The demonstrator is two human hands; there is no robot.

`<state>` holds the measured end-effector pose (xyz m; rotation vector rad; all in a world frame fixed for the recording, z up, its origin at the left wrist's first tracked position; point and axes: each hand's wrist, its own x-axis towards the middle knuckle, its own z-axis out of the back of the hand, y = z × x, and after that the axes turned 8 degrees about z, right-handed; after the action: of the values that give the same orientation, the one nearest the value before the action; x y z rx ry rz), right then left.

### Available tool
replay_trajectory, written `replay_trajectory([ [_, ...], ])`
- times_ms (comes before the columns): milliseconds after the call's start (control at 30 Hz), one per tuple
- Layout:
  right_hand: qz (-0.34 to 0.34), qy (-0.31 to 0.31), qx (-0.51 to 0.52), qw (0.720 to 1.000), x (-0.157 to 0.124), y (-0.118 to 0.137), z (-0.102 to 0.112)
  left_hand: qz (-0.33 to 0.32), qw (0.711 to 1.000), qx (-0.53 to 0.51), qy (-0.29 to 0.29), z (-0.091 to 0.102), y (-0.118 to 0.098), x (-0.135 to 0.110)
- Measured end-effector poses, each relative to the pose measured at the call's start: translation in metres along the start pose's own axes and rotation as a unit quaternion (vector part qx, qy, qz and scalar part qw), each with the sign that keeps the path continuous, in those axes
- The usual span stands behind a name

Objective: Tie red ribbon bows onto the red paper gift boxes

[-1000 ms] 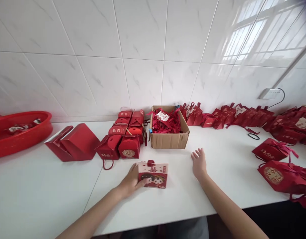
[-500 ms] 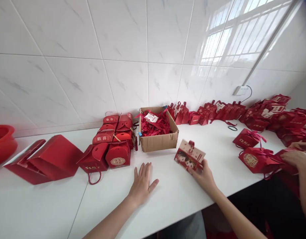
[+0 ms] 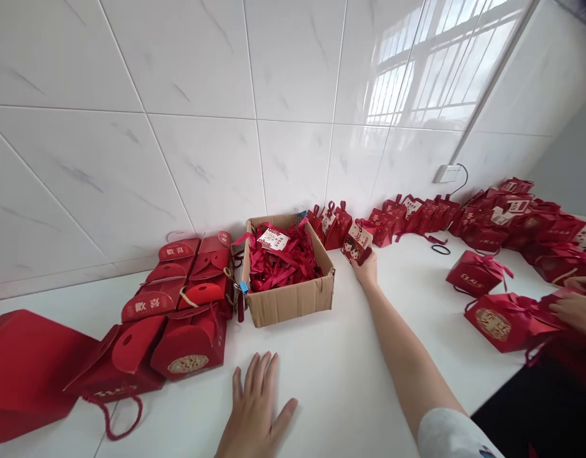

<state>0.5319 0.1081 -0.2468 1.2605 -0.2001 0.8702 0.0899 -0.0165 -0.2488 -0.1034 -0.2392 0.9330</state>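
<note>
My right hand is stretched out toward the wall, its fingers closed on a small red and cream gift box with a printed picture on its front. It holds the box beside the row of small red gift boxes along the wall. My left hand lies flat on the white table, fingers spread, with nothing in it. Between the hands and the wall stands an open cardboard box full of dark red ribbons, a printed card on top.
Several red gift boxes with rope handles stand together at the left, near a larger red box. At the right a co-worker's hands touch a ribboned red box. A black ring lies near the heaped boxes.
My right hand has carried the small gift box forward to the row by the wall. My left hand still rests flat on the table. The view has moved closer to the table.
</note>
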Motion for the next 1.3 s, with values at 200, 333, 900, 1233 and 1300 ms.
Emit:
replay_trajectory([
  [200, -0.052, 0.040, 0.001, 0.998, 0.006, -0.009, -0.005, -0.003, 0.999, -0.006, 0.049, -0.003, 0.003, 0.003],
  [333, -0.081, 0.049, 0.003, 0.996, 0.005, -0.005, -0.004, 0.010, 0.997, -0.028, 0.072, -0.001, 0.000, 0.003],
  [900, -0.085, 0.102, -0.037, 0.990, -0.116, 0.053, 0.094, 0.076, 0.955, -0.265, -0.105, 0.070, 0.004, -0.025],
  [1233, -0.029, 0.181, -0.122, 0.975, -0.141, 0.049, 0.101, 0.443, 0.748, -0.075, -0.488, 0.180, 0.190, -0.069],
  [1300, -0.035, 0.171, -0.119, 0.977, -0.141, 0.050, 0.102, 0.454, 0.761, -0.064, -0.459, 0.185, 0.205, -0.066],
])
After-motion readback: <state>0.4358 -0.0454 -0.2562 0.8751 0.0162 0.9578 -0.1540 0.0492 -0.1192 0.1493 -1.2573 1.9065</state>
